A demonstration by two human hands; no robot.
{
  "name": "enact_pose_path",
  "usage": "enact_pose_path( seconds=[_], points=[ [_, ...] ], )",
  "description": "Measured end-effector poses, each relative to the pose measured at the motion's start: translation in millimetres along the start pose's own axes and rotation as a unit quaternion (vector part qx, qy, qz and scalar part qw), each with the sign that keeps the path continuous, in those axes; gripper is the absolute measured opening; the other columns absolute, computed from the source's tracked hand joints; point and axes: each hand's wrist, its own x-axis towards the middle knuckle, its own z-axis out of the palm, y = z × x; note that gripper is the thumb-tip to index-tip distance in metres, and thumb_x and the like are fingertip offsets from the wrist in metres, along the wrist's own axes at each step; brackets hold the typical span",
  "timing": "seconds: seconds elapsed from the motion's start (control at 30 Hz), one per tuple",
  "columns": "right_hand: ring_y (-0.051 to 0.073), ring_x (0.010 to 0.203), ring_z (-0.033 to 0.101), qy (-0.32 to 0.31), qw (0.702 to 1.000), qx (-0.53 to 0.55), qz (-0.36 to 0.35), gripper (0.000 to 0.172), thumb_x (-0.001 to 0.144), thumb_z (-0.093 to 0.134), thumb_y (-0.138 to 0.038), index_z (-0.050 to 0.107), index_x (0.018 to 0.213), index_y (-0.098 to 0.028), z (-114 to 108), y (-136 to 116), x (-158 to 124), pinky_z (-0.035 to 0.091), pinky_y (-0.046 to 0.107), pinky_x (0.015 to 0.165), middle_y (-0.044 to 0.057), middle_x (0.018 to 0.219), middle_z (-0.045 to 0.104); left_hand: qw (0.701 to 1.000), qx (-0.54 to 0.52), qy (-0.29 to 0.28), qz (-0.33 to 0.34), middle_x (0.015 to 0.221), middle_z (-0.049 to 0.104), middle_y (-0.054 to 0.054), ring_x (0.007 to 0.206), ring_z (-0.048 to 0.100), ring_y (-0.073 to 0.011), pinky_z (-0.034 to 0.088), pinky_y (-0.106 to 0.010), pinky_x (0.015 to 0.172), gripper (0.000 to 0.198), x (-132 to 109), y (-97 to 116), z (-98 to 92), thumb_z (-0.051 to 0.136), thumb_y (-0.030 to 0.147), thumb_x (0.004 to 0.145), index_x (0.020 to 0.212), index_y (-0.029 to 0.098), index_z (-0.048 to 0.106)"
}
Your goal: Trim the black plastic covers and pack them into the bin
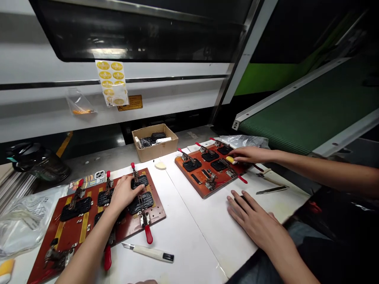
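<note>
Where the left grip (126,193) lies palm-down, fingers together, it covers part of a black moulded pad (140,203), one of several seated in a red-brown fixture board (157,215) on the white counter (189,244); whether it closes on the pad cannot be told.

Item: toggle clamp with red handle (148,234), just beside the hand at the board's near edge.

Handling, judged: board stiff and fairly heavy, best taken two-handed by its bare rim; pad thin, probably somewhat flexible, best held by its edges, clear of the clamp.

Item: right grip (257,221), open, fingers spread flat on the counter, holding nothing visible; a dark strip (241,201) lies just under the fingertips, its nature unclear.

Item: utility knife (148,252), cream handle, lying on the counter below the board.

Item: orange fixture board (192,189), further off, where a co-worker's hand (251,154) reaching from the right touches a yellow block (230,159).
</note>
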Motion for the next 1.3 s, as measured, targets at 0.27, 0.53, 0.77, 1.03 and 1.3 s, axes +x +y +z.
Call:
enact_pose_path(
  seconds=[0.27,0.53,0.77,1.03,1.3],
  points=[
    [0.023,0.111,0.068,-0.153,0.976,0.024,-0.151,0.026,0.084,0.056,-0.055,0.067,0.097,-0.035,11.6,-6.2,9.9,0.061,0.039,0.084,-0.001,0.108,0.075,0.997,0.026,0.044,-0.056,0.115,0.064,-0.014,0.114,0.056,-0.0366,0.044,-0.044,0.095,0.045,8.4,8.4,15.3,0.056,0.060,0.086,0.107,0.020,0.061],
    [0.025,0.113,0.065,-0.176,0.972,-0.044,-0.150,0.033,0.095,0.044,-0.049,0.070,0.107,-0.033,106.8,-88.3,-20.0,0.055,0.039,0.079,0.006,0.108,0.071,1.000,0.008,-0.005,0.019,0.124,0.066,-0.009,0.119,0.059,-0.0286,0.045,-0.037,0.100,0.038,0.7,-3.1,0.7,0.067,0.040,0.086,0.118,0.022,0.060],
    [0.028,0.111,0.061,-0.072,0.978,-0.185,-0.057,0.022,0.101,0.050,-0.033,0.069,0.103,-0.022,295.8,-141.4,103.5,0.044,0.046,0.102,0.009,0.109,0.069,0.999,0.024,-0.018,0.026,0.124,0.067,-0.010,0.114,0.062,-0.0263,0.046,-0.044,0.100,0.035,0.9,-3.3,-4.7,0.067,0.033,0.088,0.119,0.016,0.062],
    [0.022,0.104,0.065,-0.155,0.979,-0.109,0.069,0.032,0.099,0.062,-0.037,0.062,0.123,-0.016,340.9,-129.5,224.1,0.058,0.041,0.088,0.008,0.122,0.064,0.999,0.030,-0.016,0.027,0.133,0.064,-0.008,0.118,0.063,-0.0260,0.045,-0.033,0.096,0.043,0.2,-5.6,-2.3,0.069,0.035,0.087,0.126,0.021,0.060],
    [0.020,0.099,0.067,-0.185,0.983,-0.014,-0.007,0.031,0.100,0.061,-0.036,0.062,0.124,-0.016,334.8,-105.8,222.6,0.059,0.038,0.085,0.008,0.120,0.065,0.998,0.056,-0.026,0.023,0.138,0.061,-0.009,0.121,0.061,-0.0273,0.045,-0.036,0.098,0.044,-0.3,-2.9,-1.6,0.065,0.037,0.090,0.131,0.022,0.058]
  ],
)
